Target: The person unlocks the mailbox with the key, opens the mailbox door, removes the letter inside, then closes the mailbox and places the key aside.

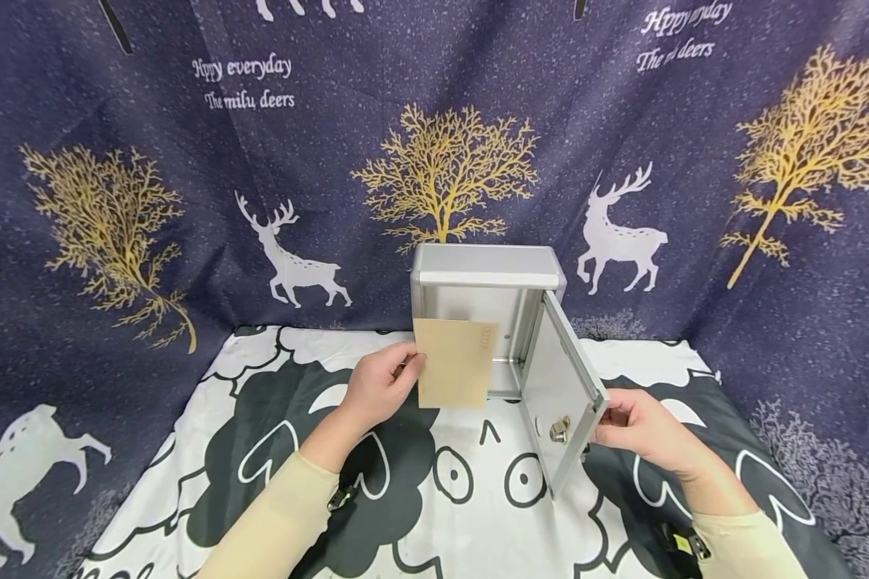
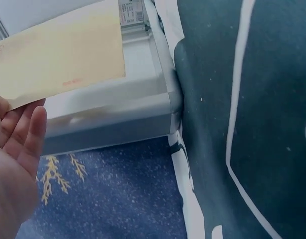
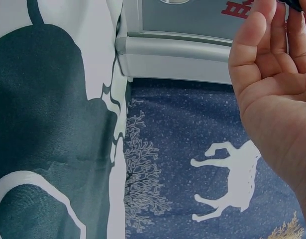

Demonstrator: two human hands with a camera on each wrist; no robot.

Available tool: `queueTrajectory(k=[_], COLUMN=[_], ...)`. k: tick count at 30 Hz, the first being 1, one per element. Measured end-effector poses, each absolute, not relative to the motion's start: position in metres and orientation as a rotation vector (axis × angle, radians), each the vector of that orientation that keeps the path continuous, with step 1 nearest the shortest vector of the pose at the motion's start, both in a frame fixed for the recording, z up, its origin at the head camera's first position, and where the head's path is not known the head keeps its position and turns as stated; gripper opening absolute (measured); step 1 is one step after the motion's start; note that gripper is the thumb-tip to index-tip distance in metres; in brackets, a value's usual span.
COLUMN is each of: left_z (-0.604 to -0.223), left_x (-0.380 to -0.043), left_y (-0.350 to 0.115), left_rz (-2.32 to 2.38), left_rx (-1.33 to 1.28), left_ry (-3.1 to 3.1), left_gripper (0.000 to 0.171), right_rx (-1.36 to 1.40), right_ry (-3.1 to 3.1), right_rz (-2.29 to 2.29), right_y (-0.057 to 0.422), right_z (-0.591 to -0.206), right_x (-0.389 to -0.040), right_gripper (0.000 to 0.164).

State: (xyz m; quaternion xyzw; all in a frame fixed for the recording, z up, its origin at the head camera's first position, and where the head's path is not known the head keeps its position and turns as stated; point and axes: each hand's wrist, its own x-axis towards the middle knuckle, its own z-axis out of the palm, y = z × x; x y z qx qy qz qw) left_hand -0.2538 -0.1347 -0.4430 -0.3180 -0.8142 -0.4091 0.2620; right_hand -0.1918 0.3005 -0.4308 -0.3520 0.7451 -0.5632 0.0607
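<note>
My left hand point(image 1: 384, 382) pinches a tan paper envelope point(image 1: 455, 366) by its left edge, thumb on the near face. It stands upright before the opening of a grey metal mailbox point(image 1: 487, 259), covering part of the inside. In the left wrist view the envelope point(image 2: 68, 52) shows small red print and overlaps the box's side wall. The mailbox door point(image 1: 559, 378) is swung outward to the right, with a lock point(image 1: 560, 429) on its inner face. My right hand point(image 1: 640, 426) holds the door's free edge with curled fingers. A small dark piece point(image 3: 292, 4) shows at its fingertips.
The mailbox stands at the back of a table cloth point(image 1: 471, 531) with a black-and-white cartoon print. Close behind hangs a dark blue curtain point(image 1: 478, 64) with deer and gold trees. Inside the box a white label point(image 2: 131, 13) shows.
</note>
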Motion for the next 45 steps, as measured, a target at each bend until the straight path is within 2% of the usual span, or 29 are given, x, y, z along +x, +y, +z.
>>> queueTrajectory(k=[7,20,34,45], left_z=[-0.445,-0.451,-0.472,-0.479], left_x=[-0.252,-0.252,-0.273,-0.28], left_y=[-0.149,-0.186,-0.232,-0.259], left_rz=[-1.267,-1.22,-1.484,-1.603], left_rx=[-0.76,-0.538,-0.182,-0.07], left_ry=[-2.248,-2.222,-2.238,-2.296], left_gripper=[0.011,0.013,0.026,0.03], right_rx=[-1.063,-1.07,-1.053,-1.069], right_ry=[2.257,2.234,2.24,2.264], right_rz=[-1.702,-1.706,-1.706,-1.688], right_y=[0.3,0.3,0.301,0.299], right_z=[-0.429,-0.43,-0.434,-0.432], right_x=[-0.191,-0.191,-0.192,-0.19], right_gripper=[0.046,0.046,0.045,0.046])
